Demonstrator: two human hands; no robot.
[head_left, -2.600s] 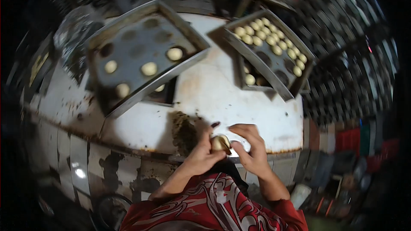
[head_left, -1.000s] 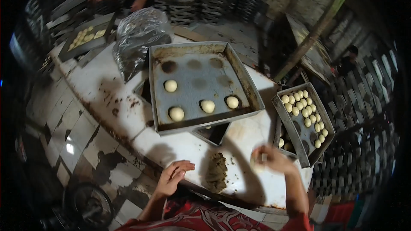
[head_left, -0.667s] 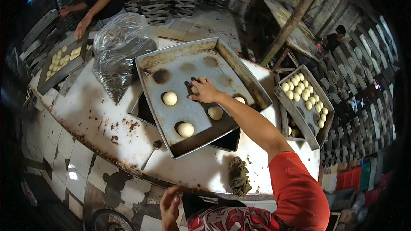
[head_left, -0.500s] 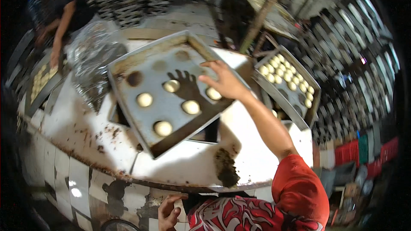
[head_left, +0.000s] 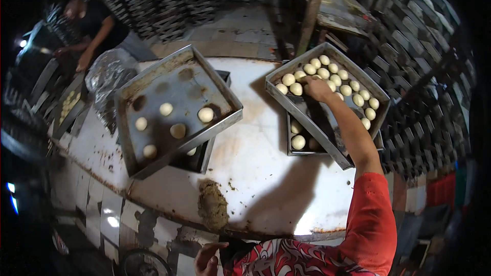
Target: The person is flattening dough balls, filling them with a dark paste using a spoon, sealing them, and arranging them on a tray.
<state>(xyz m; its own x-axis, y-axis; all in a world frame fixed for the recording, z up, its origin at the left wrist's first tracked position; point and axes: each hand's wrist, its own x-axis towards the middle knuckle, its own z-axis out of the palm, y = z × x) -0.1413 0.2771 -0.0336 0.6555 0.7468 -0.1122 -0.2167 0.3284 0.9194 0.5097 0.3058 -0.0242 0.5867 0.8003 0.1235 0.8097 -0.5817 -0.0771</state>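
Observation:
My right hand [head_left: 318,89] reaches into the right tray [head_left: 307,115], its fingers bent down against a pale dough ball [head_left: 299,75] at the tray's left side. The fingertips are partly hidden among the balls. Many more round dough balls fill the far and right parts of that tray. Low in front of my body, my left hand [head_left: 208,259] is empty, fingers loosely curled and apart. A second metal tray [head_left: 217,129] stands tilted on the left, with several dough balls spaced out on its stained bottom.
Beneath each tray sits another tray; the lower right one holds dough balls [head_left: 298,142]. A brownish crumbly lump [head_left: 212,204] lies near the white table's [head_left: 255,174] front edge. Crumpled clear plastic [head_left: 110,79] is at the left. Behind it, another person [head_left: 105,28] works. Stacked trays [head_left: 174,5] line the back.
My right hand has moved right, from above the left tray into the right tray. The view has shifted, and the other person's hand has lifted away from the trays at far left.

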